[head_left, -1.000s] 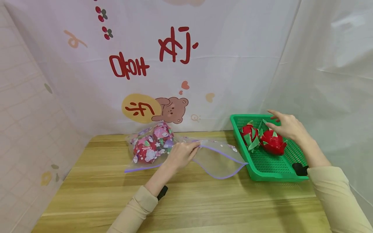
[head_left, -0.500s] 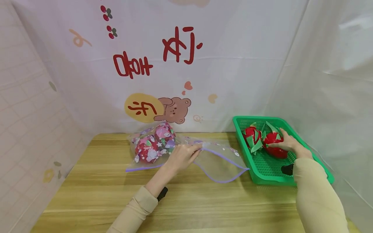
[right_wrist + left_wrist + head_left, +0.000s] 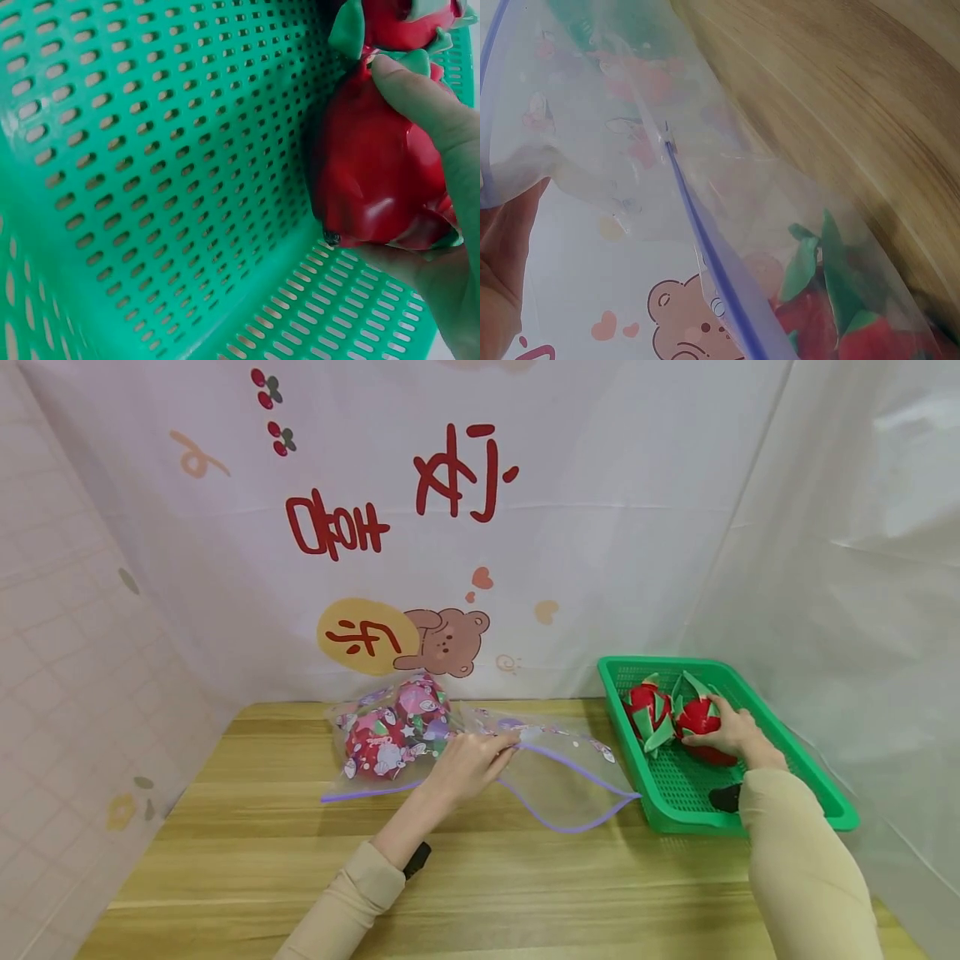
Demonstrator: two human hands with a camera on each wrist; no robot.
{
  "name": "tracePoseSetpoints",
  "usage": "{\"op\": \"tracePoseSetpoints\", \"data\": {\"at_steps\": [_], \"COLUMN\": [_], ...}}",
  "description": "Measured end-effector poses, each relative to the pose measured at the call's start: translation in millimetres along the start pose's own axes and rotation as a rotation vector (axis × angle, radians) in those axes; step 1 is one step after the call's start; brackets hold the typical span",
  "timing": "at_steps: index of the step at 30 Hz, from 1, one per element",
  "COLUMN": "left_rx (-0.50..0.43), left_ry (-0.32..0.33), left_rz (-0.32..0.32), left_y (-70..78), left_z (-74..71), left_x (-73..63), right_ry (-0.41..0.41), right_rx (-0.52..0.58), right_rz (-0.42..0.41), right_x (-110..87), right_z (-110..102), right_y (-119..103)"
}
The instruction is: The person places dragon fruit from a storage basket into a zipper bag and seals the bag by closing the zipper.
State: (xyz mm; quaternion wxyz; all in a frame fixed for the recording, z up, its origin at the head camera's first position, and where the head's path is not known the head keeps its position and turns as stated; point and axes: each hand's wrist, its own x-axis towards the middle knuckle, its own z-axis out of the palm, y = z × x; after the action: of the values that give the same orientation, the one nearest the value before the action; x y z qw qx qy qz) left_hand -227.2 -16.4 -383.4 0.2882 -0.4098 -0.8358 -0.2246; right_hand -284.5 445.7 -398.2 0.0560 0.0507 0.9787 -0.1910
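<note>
My left hand (image 3: 467, 768) pinches the upper edge of a clear zip bag (image 3: 570, 797) with a purple zip strip; its mouth gapes toward the right. In the left wrist view the same hand (image 3: 506, 262) shows at the lower left, with the printed film over its fingers. Inside the green basket, my right hand (image 3: 741, 739) grips a red dragon fruit (image 3: 697, 717) with green leaf tips. The right wrist view shows the thumb along one side of this dragon fruit (image 3: 375, 165) and fingers underneath. A second dragon fruit (image 3: 648, 710) lies beside it on the left.
A filled zip bag (image 3: 375, 756) holding red dragon fruits lies at the back left, partly behind my left hand. The green basket (image 3: 675, 821) stands on the right of the wooden table (image 3: 480, 893). Printed sheeting (image 3: 600, 527) hangs behind.
My right hand has come down from above the basket's far part onto the right dragon fruit and now grips it. My left hand stays at the bag, whose mouth hangs slightly lower.
</note>
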Motion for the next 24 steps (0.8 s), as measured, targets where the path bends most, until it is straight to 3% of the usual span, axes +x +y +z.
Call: {"op": "tracePoseSetpoints", "data": {"at_steps": [12, 24], "left_rx": [0.008, 0.006], "left_ry": [-0.013, -0.039], "left_rz": [0.002, -0.025], "left_y": [1.4, 1.9], "left_z": [0.9, -2.2], "left_x": [1.9, 1.7], "right_ry": [0.084, 0.174], "right_rx": [-0.006, -0.074], "right_rz": [-0.005, -0.036], "right_x": [-7.2, -11.1], "right_z": [-4.3, -32.0], "right_y": [1.6, -4.9]}}
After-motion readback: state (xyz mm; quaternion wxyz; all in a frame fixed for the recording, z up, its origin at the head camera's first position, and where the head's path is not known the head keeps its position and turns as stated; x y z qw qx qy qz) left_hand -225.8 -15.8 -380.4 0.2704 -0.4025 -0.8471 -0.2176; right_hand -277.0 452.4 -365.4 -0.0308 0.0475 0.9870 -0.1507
